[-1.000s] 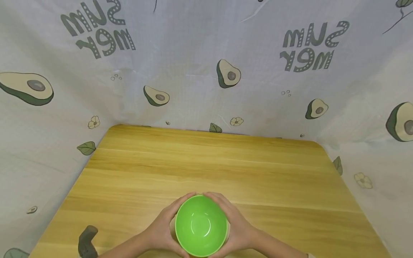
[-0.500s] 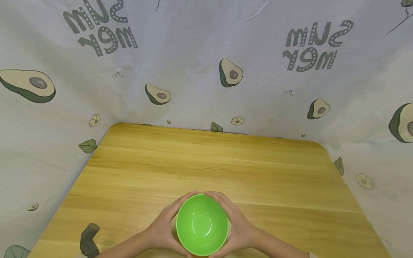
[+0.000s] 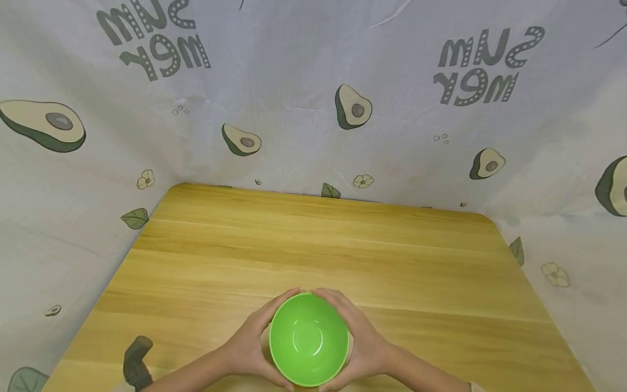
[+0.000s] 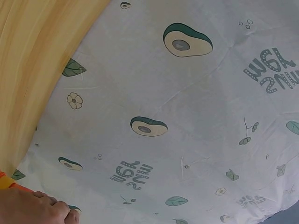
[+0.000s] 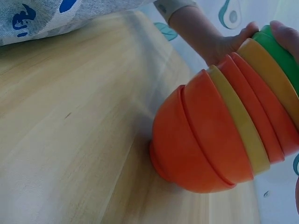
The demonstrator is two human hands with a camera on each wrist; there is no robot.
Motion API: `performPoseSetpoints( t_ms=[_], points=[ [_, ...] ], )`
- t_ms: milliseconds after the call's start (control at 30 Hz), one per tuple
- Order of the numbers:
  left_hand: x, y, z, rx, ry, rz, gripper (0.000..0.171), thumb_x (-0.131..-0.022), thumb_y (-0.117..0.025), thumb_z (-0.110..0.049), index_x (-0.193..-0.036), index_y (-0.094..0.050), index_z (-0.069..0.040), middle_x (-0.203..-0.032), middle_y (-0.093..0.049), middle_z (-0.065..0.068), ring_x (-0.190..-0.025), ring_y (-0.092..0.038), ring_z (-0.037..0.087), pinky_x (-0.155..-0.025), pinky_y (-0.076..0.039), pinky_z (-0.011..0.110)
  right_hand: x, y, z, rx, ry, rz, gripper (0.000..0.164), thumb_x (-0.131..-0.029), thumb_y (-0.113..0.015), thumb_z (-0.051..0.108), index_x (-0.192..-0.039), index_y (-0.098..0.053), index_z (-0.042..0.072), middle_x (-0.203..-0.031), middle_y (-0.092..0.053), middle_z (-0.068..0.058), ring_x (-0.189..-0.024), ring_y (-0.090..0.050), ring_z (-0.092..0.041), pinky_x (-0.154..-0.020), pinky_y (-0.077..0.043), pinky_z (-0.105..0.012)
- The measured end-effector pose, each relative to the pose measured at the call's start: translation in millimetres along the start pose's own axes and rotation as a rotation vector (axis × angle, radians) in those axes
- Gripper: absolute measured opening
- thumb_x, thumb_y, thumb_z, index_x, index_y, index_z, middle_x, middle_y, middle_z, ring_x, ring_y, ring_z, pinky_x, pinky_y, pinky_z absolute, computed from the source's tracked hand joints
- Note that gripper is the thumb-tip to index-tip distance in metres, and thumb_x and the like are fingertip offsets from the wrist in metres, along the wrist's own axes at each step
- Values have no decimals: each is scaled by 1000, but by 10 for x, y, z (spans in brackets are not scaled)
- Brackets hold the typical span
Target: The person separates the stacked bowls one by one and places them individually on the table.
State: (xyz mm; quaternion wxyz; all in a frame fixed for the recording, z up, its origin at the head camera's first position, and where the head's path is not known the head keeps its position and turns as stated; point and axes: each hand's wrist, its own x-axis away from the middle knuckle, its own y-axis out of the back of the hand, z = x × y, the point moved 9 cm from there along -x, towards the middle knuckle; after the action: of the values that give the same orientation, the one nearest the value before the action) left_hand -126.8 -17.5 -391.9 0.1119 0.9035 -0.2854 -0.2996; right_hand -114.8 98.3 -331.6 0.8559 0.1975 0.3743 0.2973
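A green bowl (image 3: pixel 308 340) faces up at the bottom middle of the head view, topping a stack that the right wrist view reveals from the side. Beneath the green bowl there, orange-red bowls (image 5: pixel 205 130) and yellow ones nest in one another, the lowest near the wooden table. My left hand (image 3: pixel 247 345) curves round the stack's left side, and my right hand (image 3: pixel 366 345) round its right, both gripping near the top. In the left wrist view my left hand (image 4: pixel 35 207) shows only at the lower left corner, against an orange and yellow edge of the stack.
The wooden table (image 3: pixel 313 245) has rounded far corners. A white cloth (image 3: pixel 289 71) printed with avocados and letters hangs behind it and along both sides. A dark curved object (image 3: pixel 136 362) stands by my left forearm.
The head view has shifted slightly, so everything sits a little differently in it. Both hands keep the same hold on the bowls.
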Motion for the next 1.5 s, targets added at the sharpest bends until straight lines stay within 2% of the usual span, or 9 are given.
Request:
performPoseSetpoints(
  t_ms=[167,367,600,767,1100,1367,1500],
  points=[
    [-11,-9,-5,24,-12,-6,125,-42,-91,-31,-141,-21,0,-139,-40,8,-125,-43,21,-102,-38,42,-10,26,-1,-32,2,14,114,-45,-89,27,-132,-27,-13,-125,-42,-20,-113,-47,-24,-88,-50,-38],
    [-15,2,1,45,-16,-10,121,-45,-90,-34,-141,-23,-3,-139,-40,8,-125,-42,23,-102,-39,42,1,101,-153,-60,-5,3,121,-43,-90,33,-135,-25,-12,-130,-40,-19,-116,-46,-24,-90,-49,-39],
    [-14,6,-3,31,-11,-1,120,-48,-89,-36,-142,-22,-3,-142,-37,8,-129,-38,23,-105,-34,39,-162,332,-136,-63,-11,-44,122,-45,-88,38,-136,-23,-11,-134,-38,-19,-119,-45,-23,-95,-45,-38],
    [-16,7,0,11,-3,6,121,-49,-88,-38,-143,-21,-3,-144,-34,8,-131,-35,24,-106,-33,40,-255,419,-121,-71,3,-62,122,-47,-88,38,-136,-22,-12,-133,-37,-21,-118,-45,-23,-96,-45,-37],
    [-24,26,-12,-3,10,-6,123,-48,-88,-39,-143,-20,-3,-144,-33,8,-131,-34,24,-107,-32,41,-336,470,-192,-98,-30,-73,123,-45,-90,34,-137,-21,-10,-134,-37,-19,-118,-44,-20,-98,-42,-35],
    [-11,24,36,-3,39,0,119,-48,-88,-39,-142,-23,-7,-142,-35,5,-129,-36,22,-105,-34,41,-379,512,-268,-118,-35,-100,121,-46,-90,32,-137,-22,-11,-136,-36,-19,-118,-45,-20,-95,-45,-34],
    [-8,26,47,-5,37,-1,120,-47,-89,-39,-142,-23,-7,-141,-36,5,-128,-38,22,-104,-35,41,-397,537,-339,-120,-80,-121,120,-47,-89,33,-138,-22,-8,-136,-35,-18,-119,-44,-18,-95,-45,-33]
  ],
)
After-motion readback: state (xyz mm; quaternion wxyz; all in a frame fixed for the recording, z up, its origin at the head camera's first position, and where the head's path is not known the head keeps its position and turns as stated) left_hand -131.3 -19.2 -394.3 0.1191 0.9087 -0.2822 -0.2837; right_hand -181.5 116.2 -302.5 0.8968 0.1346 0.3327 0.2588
